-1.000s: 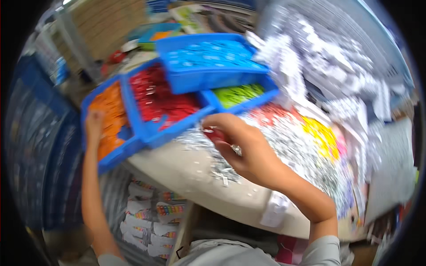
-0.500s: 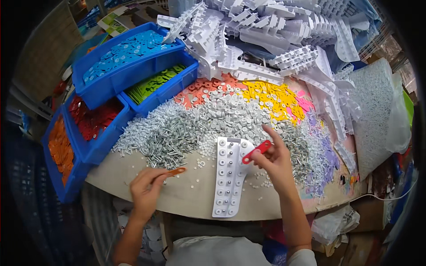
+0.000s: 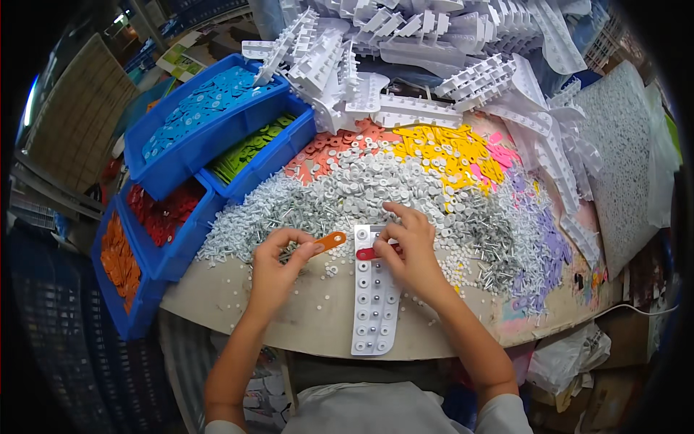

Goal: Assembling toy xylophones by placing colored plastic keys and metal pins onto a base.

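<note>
A white plastic strip (image 3: 372, 318) lies lengthwise at the table's near edge, with two rows of round white pegs and metal pins down its middle. Over its upper part, my right hand (image 3: 410, 253) pinches a flat red link (image 3: 367, 254) with rounded ends. The link lies across the strip near the second row of pegs. Left of the strip, my left hand (image 3: 280, 260) holds an orange link (image 3: 330, 242) with a hole at its end, pointing toward the strip but apart from it. My right fingers hide part of the strip's top.
Heaps of white caps (image 3: 383, 177), metal pins (image 3: 499, 253) and yellow links (image 3: 441, 148) spread behind my hands. Blue bins (image 3: 170, 264) of coloured links stand at the left. White plastic mouldings (image 3: 426, 58) pile up at the back. A bulging clear bag (image 3: 614, 159) stands at the right.
My right hand has moved left, carrying the red link onto the upper strip. My left hand has moved up and right with the orange link, closer to the strip.
</note>
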`<state>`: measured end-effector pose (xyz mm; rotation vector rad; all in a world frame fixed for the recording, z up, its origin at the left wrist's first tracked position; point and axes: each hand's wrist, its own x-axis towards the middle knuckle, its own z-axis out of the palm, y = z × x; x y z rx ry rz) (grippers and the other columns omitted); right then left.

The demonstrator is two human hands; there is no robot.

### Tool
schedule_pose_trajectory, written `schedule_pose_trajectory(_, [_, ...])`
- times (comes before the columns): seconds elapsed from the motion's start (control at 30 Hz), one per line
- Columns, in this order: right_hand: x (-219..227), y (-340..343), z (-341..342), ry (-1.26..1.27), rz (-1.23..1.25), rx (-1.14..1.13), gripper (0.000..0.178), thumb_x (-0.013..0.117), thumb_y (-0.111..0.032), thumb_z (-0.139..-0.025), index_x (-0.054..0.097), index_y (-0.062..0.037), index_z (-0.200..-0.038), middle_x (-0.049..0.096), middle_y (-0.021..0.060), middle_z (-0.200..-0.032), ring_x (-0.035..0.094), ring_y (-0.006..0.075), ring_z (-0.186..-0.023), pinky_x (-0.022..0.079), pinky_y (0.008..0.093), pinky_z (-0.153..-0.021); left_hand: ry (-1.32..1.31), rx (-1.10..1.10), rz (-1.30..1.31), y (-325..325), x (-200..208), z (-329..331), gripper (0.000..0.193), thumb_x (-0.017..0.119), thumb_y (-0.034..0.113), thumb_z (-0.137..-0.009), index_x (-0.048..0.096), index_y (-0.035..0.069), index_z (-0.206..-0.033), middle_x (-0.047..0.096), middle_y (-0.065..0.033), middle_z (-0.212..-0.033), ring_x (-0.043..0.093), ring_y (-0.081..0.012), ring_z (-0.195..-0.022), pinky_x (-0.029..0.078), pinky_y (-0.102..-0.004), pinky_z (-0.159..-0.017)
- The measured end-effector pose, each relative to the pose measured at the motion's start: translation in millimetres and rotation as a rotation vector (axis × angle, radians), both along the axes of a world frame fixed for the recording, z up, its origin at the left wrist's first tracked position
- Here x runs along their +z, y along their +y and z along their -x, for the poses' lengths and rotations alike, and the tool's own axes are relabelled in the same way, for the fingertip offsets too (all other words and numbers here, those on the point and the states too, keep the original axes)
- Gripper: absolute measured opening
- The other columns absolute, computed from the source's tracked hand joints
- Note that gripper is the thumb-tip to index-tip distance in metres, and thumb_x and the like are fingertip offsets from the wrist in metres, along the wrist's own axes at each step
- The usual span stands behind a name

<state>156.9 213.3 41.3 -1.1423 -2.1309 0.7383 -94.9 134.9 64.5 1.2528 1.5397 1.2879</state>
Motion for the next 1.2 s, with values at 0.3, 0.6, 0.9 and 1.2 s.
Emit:
schedule_pose_trajectory(0.3, [-6.8, -5.4, 10.8, -0.122, -0.17, -0.091, 0.013, 0.073, -0.018, -0.089, 0.067, -0.0071, -0.092, 0.052, 0.014, -0.151, 0.041, 0.0376, -0.141, 0.025, 0.0538, -0.115, 0.257, -0.086, -0.097, 46.2, 1.1, -15.4, 0.018, 0.082, 0.017, -0.084, 0.073, 0.002, -0.085, 0.061, -0.0085, -0.108, 0.058, -0.0231, -0.111, 0.042, -0.0361, -0.101])
schedule_pose_trajectory(0.6, [-12.1, -10.3, 14.3, -0.201, -0.283, -0.151, 0.018, 0.073, -0.019, -0.089, 0.067, -0.005, -0.098, 0.049, 0.0146, -0.155, 0.038, 0.0378, -0.144, 0.025, 0.0534, -0.116, 0.367, -0.158, -0.155, 70.4, -1.9, -26.0, 0.019, 0.085, 0.019, -0.081, 0.074, 0.004, -0.084, 0.063, -0.0088, -0.11, 0.058, -0.0249, -0.112, 0.041, -0.0397, -0.102])
schedule_pose_trajectory(0.9, [-23.2, -17.0, 11.7, -0.03, -0.171, -0.303, 0.054, 0.081, -0.025, -0.087, 0.056, -0.002, -0.128, 0.047, 0.0202, -0.155, 0.041, 0.0396, -0.141, 0.026, 0.0526, -0.115, 0.424, -0.386, -0.015, 105.0, -36.4, -38.2, 0.019, 0.084, 0.028, -0.079, 0.077, 0.012, -0.087, 0.066, -0.0062, -0.114, 0.058, -0.0269, -0.115, 0.039, -0.042, -0.103])
schedule_pose_trajectory(1.2, [-26.2, -14.5, 10.3, -0.049, -0.192, -0.337, 0.08, 0.085, -0.028, -0.083, 0.043, -0.0008, -0.145, 0.048, 0.0198, -0.152, 0.044, 0.0371, -0.14, 0.027, 0.0492, -0.116, 0.609, -0.45, -0.035, 101.6, -28.6, -52.7, 0.017, 0.082, 0.029, -0.08, 0.075, 0.015, -0.085, 0.062, -0.0048, -0.112, 0.051, -0.0267, -0.118, 0.031, -0.041, -0.107])
